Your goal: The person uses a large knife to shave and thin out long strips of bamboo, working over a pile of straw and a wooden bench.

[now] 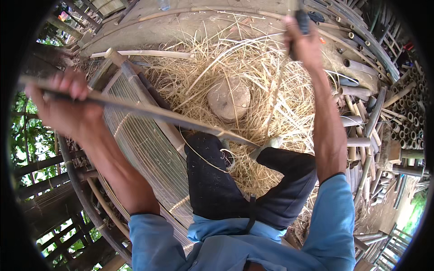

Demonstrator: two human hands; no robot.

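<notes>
Earth-floored work yard (144, 32), bamboo on nearly every side, as I see it from where I stand. Item: one long bamboo strip (172, 116), gripped near its upper end by the left hand (74, 110), fingers curled round it; it slants down and away to the right of that hand, over the seated person's knee, its far end by a foot. Item: one dark-handled tool (301, 21), upright in the closed right hand (308, 49), raised well apart from the strip; motion blur hides its form. Item: one round wooden block (228, 100), below and left of the right hand. Item: pale shavings (285, 97), heaped around the block, beneath the right hand. Item: one slatted bamboo bench (144, 144), below and right of the left hand. Item: cut bamboo tubes (409, 124), stacked far to the right of the right hand.
</notes>
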